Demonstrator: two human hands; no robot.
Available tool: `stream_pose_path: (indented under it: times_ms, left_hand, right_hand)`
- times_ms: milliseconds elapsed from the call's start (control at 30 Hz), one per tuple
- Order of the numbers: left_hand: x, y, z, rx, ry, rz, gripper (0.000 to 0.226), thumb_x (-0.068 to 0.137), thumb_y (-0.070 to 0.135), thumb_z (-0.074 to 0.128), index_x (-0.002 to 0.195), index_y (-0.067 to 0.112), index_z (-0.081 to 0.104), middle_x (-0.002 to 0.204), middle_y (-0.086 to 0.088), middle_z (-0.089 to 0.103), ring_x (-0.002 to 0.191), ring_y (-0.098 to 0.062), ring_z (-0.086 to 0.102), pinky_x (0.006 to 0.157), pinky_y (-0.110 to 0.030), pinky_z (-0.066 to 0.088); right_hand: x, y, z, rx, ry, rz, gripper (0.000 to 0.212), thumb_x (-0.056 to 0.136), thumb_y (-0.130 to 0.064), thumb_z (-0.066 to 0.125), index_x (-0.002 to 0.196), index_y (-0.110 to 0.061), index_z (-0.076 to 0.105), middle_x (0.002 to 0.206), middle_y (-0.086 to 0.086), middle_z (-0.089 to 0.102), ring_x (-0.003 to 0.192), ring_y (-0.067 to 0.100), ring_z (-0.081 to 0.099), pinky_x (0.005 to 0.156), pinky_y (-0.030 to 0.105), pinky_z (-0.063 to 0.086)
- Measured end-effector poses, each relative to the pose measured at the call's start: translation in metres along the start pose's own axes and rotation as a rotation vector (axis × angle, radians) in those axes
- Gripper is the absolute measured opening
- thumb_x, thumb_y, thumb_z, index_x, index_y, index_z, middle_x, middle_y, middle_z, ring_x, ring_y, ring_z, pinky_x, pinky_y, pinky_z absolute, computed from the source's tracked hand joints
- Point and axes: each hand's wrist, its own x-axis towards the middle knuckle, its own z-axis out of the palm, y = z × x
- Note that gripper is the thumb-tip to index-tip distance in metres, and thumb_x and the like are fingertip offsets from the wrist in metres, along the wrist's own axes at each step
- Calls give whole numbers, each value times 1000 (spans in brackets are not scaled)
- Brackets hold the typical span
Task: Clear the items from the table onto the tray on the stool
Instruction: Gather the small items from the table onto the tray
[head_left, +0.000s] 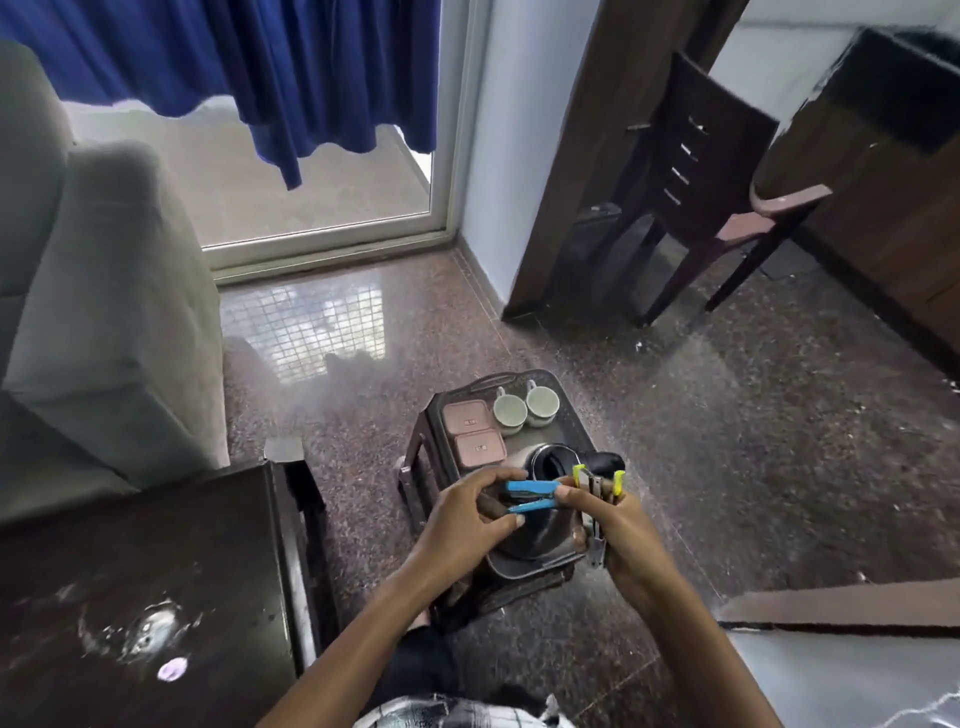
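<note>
A small dark mark sits on each lid of the two pink containers, too small to read. The blue two-armed tool has two slim, matte blue plastic arms lying nearly parallel; it is held in the air over the near half of the tray. The left hand pinches its left end between thumb and curled fingers. The right hand meets its other end with thumb and fingertip, and is also clenched around a yellow-tipped metal tool, whose two yellow ends stick up above the fist while bright metal shows below it. The tray is dark with a raised rim and a handle at the far end, and rests on a brown plastic stool. On it stand the square, round-cornered containers, two glossy white cups side by side, and a steel kettle with a black handle. The dark, glossy counter lies to the left.
</note>
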Motion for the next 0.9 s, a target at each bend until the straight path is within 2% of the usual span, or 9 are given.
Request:
stream_pose_path:
  times_ms: [100,200,267,333,467,567,667,767,900]
  left_hand:
    - [28,1,0,-1,-13,-33,46,78,3,68,114,30,60,80,11,62,63,11,55,64,-2,42]
    - [49,0,2,-15,-22,-56,52,80,2,65,123,29,56,87,1,68,66,13,56,70,-3,43]
    - [65,-4,4,-32,-20,-83,55,82,-1,62,127,27,52,93,9,65,64,10,55,68,-4,43]
    - [81,-7,4,-31,1,-125,53,82,-2,59,129,24,52,99,16,62,65,3,56,67,-10,45]
    - [107,-8,2,-9,45,-193,42,85,-1,55,113,30,57,101,6,63,50,9,51,53,-4,38]
    - [121,-9,5,-11,94,-253,36,85,2,57,107,30,58,101,2,65,61,5,54,62,-8,42]
    - [131,-14,11,-18,121,-335,34,86,3,56,104,31,58,101,3,66,67,3,56,65,-7,43]
    - [136,-17,18,-19,128,-397,31,88,6,56,102,33,58,100,5,66,66,4,55,68,-11,43]
    - [139,-21,27,-13,168,-450,31,89,8,56,99,38,58,97,15,66,78,0,61,75,-16,46]
  right_hand:
    - [29,-15,-6,-83,17,-8,6,78,-6,68,84,-4,69,77,20,51,40,14,44,41,24,32]
    - [58,-27,-11,-73,40,12,7,77,-6,69,84,-4,70,77,17,51,54,22,50,48,25,36]
    - [81,-31,-15,-59,55,33,6,76,-6,70,82,-5,70,76,15,52,60,23,49,52,25,37]
    - [107,-36,-18,-81,59,50,4,75,-6,71,79,-6,69,68,12,53,54,21,48,50,25,35]
    - [165,-37,-26,-217,59,79,7,77,-3,68,82,-4,63,60,8,51,42,13,46,42,21,34]
    - [210,-23,-34,-375,63,125,8,76,-1,67,77,-4,61,58,9,49,33,8,42,38,18,30]
    - [249,2,-41,-497,50,221,20,78,3,65,68,-6,50,53,7,42,22,4,32,30,12,21]
    - [275,30,-45,-600,14,327,30,78,1,64,61,-10,43,50,7,41,28,12,35,33,14,24]
    - [302,58,-46,-664,22,423,27,75,1,64,61,-11,45,53,9,46,38,16,38,39,20,28]
